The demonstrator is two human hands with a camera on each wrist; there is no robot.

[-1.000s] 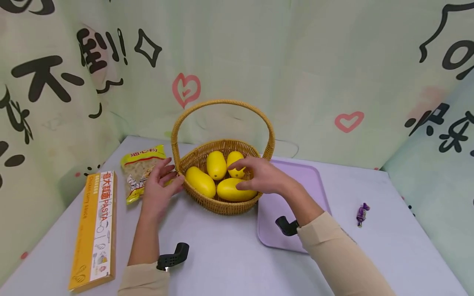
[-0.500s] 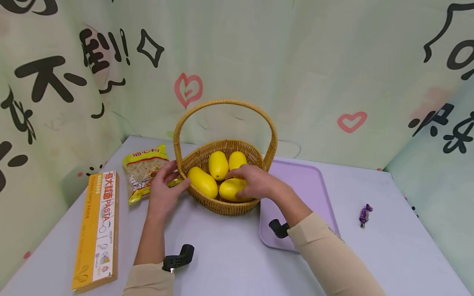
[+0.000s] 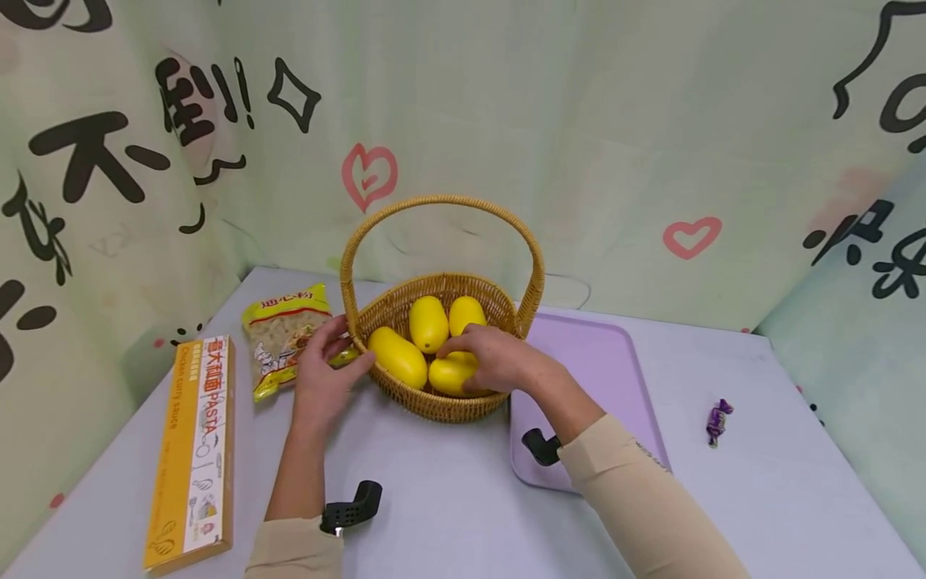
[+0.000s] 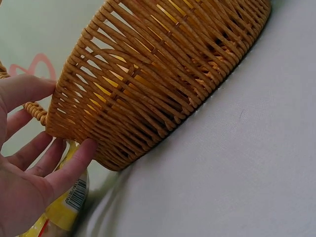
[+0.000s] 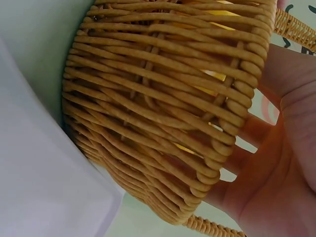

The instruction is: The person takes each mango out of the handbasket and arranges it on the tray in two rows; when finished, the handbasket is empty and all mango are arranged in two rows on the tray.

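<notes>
Nearest the camera, two sleeved forearms run up toward the wicker basket [image 3: 441,402], which stands on the pale table [image 3: 434,515] and serves as the landmark for everything else. Just left of the basket, the left hand [image 3: 321,378] lies with fingers straight and spread, their tips pressed flat against the woven wall; the left wrist view shows those fingertips [image 4: 81,150] touching the weave low down, holding nothing. Over the near rim, the right hand [image 3: 492,358] reaches inside, its fingers curled over the front yellow fruit [image 3: 448,374], seemingly gripping it, though the right wrist view shows only the palm past the basket wall [image 5: 163,113].

That fruit lies in the near part of the basket, beside three other yellow fruits [image 3: 428,323] packed behind and to the left. It looks smooth-skinned and rounded, probably light and firm, and likely a little slippery; a wrap round its thick middle seems the surest hold. The basket appears stiff yet light, apt to slide, hence a steadying hand on its side makes sense.

Right of the basket lies a lilac tray [image 3: 600,362], and farther right a purple wrapped sweet [image 3: 719,420]. Left of it sit a yellow snack bag [image 3: 282,334] and a pasta box [image 3: 191,450]. Behind arches the basket handle [image 3: 441,205], against a printed curtain [image 3: 579,121].
</notes>
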